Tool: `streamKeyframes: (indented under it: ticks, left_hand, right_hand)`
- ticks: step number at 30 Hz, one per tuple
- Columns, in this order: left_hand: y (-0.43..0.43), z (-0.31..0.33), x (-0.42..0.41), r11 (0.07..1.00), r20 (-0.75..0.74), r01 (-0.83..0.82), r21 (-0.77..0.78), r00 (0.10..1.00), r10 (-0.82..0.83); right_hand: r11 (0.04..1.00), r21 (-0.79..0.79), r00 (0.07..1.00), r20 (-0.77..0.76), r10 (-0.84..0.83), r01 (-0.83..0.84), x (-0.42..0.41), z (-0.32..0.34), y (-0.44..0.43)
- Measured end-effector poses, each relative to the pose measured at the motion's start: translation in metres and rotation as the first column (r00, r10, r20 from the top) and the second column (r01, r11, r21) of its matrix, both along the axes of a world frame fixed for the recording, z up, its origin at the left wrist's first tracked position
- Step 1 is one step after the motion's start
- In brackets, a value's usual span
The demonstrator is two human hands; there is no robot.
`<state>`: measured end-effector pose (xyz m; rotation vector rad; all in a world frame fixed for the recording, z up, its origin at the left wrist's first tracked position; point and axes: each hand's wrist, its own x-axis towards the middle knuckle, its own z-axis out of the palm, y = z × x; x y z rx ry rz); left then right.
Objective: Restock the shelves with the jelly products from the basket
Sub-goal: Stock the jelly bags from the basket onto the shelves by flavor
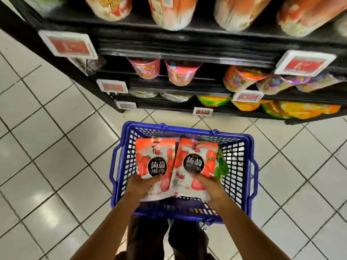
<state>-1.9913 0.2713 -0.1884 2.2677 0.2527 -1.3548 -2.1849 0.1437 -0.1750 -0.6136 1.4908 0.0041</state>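
A blue plastic basket (249, 166) sits on a white tiled floor (47, 147) at 6 o'clock, just in front of the person's dark-clad legs (150, 239). Black shelves (187, 45) fill the view from 10 to 2 o'clock, well apart from the basket, with a strip of bare tile between them.

Two hands reach down into the basket. The left hand (142, 186) grasps the lower edge of the left pouch (154, 156). The right hand (210, 186) grasps the lower edge of the right pouch (197, 160). Both pouches are red and white with strawberry pictures and a black round label. They are side by side, their inner edges touching, faces up, over the open basket. At 3 o'clock of the right pouch, a green pouch (222, 166) peeks out from beneath it, against the basket's mesh wall.

On the shelves, the top row holds four large red-and-white packs (172, 14), blurred. The next row down holds two pink tubs (146, 69) at 11 o'clock, an orange tub (238, 77) at 1 o'clock and purple bags (277, 82) beside it. The lowest rows hold pale green packs (176, 97) and yellow-orange packs (300, 109); their number is unclear. Six price tags (67, 44) are clipped to the shelf edges, their print too blurred to read.
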Motion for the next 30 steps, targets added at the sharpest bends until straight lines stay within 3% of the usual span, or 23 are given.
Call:
streamKeyframes:
  ticks: [4, 9, 12, 18, 23, 30]
  left_hand:
    - [-0.012, 0.111, 0.016, 0.977, 0.013, 0.013, -0.211, 1.000, -0.010]
    - [-0.048, 0.296, 0.027, 0.885, 0.042, 0.017, -0.466, 0.999, 0.003]
    - [-0.064, 0.411, 0.027, 0.792, 0.059, 0.059, -0.608, 0.998, -0.029]
    - [-0.088, 0.586, 0.019, 0.597, 0.248, 0.218, -0.772, 0.968, -0.033]
    - [-0.102, 0.672, 0.008, 0.472, 0.322, 0.296, -0.830, 0.946, -0.027]
    - [-0.115, 0.704, -0.011, 0.398, 0.339, 0.357, -0.845, 0.933, -0.117]
  right_hand:
    - [0.997, -0.081, 0.990, 0.138, 0.021, -0.010, -0.007, 0.106, -0.014]
    - [0.966, -0.257, 0.966, 0.253, 0.059, 0.008, -0.008, 0.279, -0.045]
    - [0.926, -0.373, 0.932, 0.353, 0.087, 0.055, -0.012, 0.384, -0.060]
    - [0.832, -0.501, 0.825, 0.556, 0.100, 0.237, -0.018, 0.544, -0.079]
    - [0.719, -0.588, 0.778, 0.619, 0.107, 0.370, -0.027, 0.631, -0.083]
    - [0.627, -0.629, 0.790, 0.612, 0.034, 0.460, -0.054, 0.672, -0.080]
